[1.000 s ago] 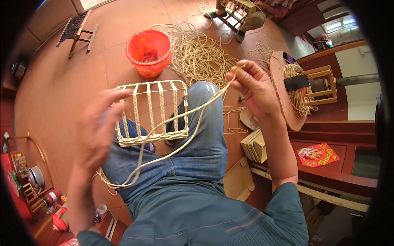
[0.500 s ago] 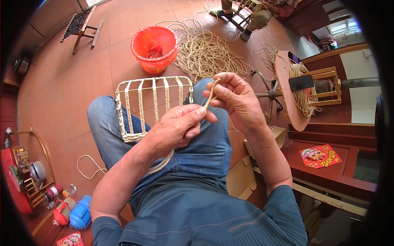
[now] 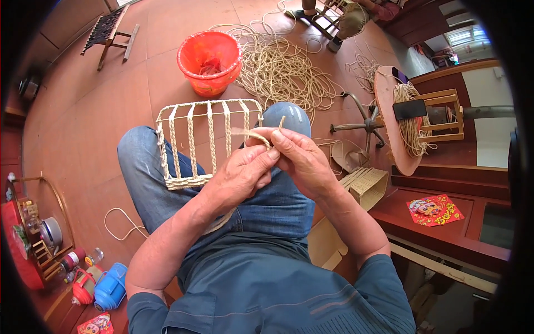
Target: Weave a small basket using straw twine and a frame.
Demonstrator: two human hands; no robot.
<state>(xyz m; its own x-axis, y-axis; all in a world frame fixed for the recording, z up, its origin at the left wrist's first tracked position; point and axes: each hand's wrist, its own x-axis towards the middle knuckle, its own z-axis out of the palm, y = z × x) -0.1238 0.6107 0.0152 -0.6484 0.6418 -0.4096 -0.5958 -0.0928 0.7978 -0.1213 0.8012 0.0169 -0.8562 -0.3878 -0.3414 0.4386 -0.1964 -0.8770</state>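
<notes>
Both hands meet above my right thigh, fingers pinched on a twisted straw-coloured rope [image 3: 259,138]. My left hand [image 3: 242,171] is closed on it, with thumb and forefinger at the join; the rope's lower part comes out beneath my left wrist. My right hand [image 3: 301,158] grips it between thumb and fingers, touching the left fingertips. One short end stands up above the right thumb, and another points left, blurred. Between my knees a rectangular frame [image 3: 192,182] leans, wrapped with the same rope and strung with several lengthwise strands; neither hand touches it.
A red bucket [image 3: 194,75] stands on the tiled floor beside a big tangle of loose rope [image 3: 278,72]. A woven basket [image 3: 370,189] lies right of my knee. Blue [image 3: 111,286] and red flasks stand lower left. Another person's legs [image 3: 351,25] show at the top, near a low stool.
My right hand has come down and in against the left hand. The rope's end, held up before, is now bent over between the fingers of both hands.
</notes>
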